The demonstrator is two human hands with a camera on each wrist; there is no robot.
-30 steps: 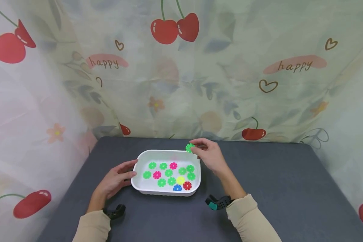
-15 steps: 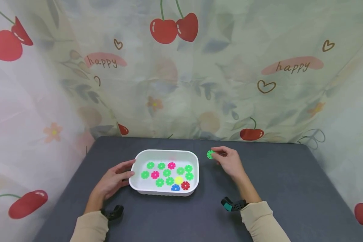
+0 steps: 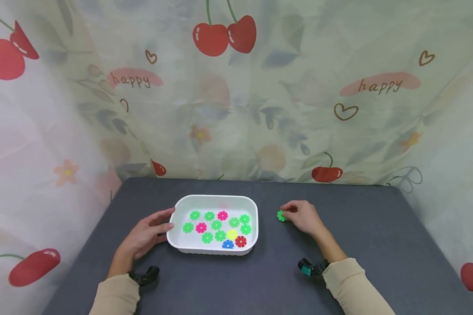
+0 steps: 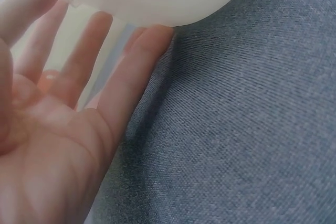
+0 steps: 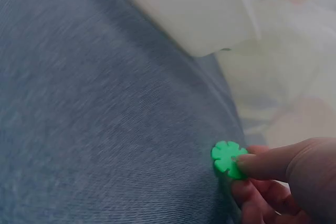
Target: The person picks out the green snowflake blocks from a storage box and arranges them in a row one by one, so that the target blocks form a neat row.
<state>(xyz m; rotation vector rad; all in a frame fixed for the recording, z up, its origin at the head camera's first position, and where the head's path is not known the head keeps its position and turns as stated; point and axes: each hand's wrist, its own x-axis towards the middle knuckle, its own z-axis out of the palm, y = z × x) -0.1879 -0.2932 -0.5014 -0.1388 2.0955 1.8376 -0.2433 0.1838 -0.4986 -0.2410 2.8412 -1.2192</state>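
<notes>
A white tray [image 3: 213,251] holds several flower-shaped plastic snowflake discs, mostly green [image 3: 217,225], with pink [image 3: 201,227], yellow [image 3: 232,235], red [image 3: 241,241] and blue ones [image 3: 227,244]. My left hand [image 3: 146,236] rests against the tray's left end, its extended fingers touching the outer wall [image 4: 157,3]. To the right of the tray, my right hand [image 3: 304,217] pinches a green snowflake disc [image 5: 226,157] between thumb and fingers, close over the table. In the head view the fingertips partly cover that disc.
The dark grey table [image 3: 228,284] has its far edge close to a printed curtain [image 3: 236,109]. Black bands [image 3: 313,267] sit on both wrists.
My right hand has carried the green snowflake disc from over the tray's back right corner to the right, then down toward the table. The left hand stays at the tray.
</notes>
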